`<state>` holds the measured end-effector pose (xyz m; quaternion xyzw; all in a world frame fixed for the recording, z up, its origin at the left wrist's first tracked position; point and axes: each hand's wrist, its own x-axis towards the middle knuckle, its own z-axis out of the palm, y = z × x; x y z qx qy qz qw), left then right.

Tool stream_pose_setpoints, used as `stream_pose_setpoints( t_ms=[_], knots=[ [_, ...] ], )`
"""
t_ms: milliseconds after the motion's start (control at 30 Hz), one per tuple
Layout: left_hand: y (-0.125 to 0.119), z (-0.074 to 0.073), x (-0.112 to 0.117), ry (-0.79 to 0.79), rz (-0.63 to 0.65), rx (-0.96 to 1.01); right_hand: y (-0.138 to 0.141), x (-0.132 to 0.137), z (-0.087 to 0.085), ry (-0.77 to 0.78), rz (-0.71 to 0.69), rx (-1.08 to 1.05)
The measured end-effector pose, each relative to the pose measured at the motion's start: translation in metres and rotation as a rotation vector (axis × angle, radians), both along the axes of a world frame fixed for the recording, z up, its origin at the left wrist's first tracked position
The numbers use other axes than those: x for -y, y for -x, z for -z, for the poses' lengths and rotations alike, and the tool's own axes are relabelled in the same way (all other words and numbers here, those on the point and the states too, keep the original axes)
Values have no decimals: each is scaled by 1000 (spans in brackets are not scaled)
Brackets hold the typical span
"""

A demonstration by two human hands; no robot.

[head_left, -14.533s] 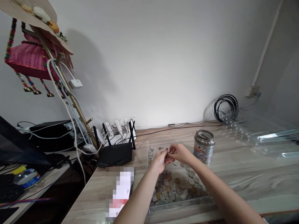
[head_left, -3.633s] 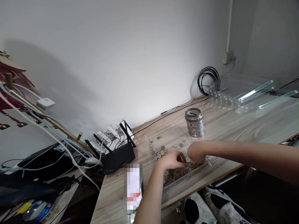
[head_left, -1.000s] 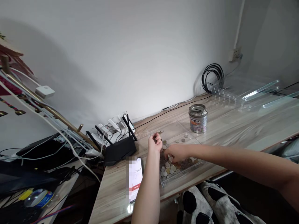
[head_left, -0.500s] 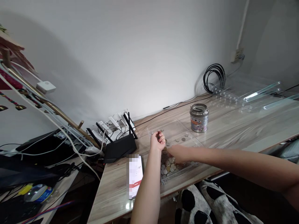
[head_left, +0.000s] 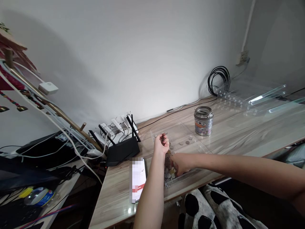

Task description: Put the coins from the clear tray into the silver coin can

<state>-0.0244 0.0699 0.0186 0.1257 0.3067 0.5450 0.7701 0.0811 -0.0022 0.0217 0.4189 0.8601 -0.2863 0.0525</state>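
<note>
A clear shallow tray [head_left: 181, 130] lies on the wooden desk with several loose coins [head_left: 169, 175] in it. My left hand [head_left: 161, 145] hovers over the tray's left side, curled into a loose fist; what it holds is hidden. My right hand [head_left: 179, 163] is low in the near part of the tray, fingers bent down among the coins. A silver coin tin [head_left: 203, 121] with a slotted lid stands behind the tray to the right.
A phone [head_left: 137, 179] lies left of the tray near the desk's front edge. A black router [head_left: 121, 149] and white power strips sit at the back left. Coiled black cable [head_left: 218, 79] and clear acrylic pieces [head_left: 257, 95] occupy the back right.
My right hand has slid toward the near left part of the tray. My left hand has stayed raised and curled over the tray's left side.
</note>
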Motion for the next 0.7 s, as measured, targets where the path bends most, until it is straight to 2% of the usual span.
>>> stream_pose_setpoints(
  t_ms=[167,233,333,433,533,700],
  knots=[
    [1,1,-1,10,4,13,5,15,-8,-173,85,93],
    [0,2,-1,7,10,17,6,18,-13,-187,83,120],
    [0,2,-1,-1,11,22,6,19,-22,-90,-7,154],
    [0,2,-1,-1,13,20,7,14,-22,-49,-86,129],
    [0,2,-1,3,23,16,8,6,-11,19,-114,104],
    [-1,2,-2,11,46,22,6,-7,8,206,-78,43]
  ],
)
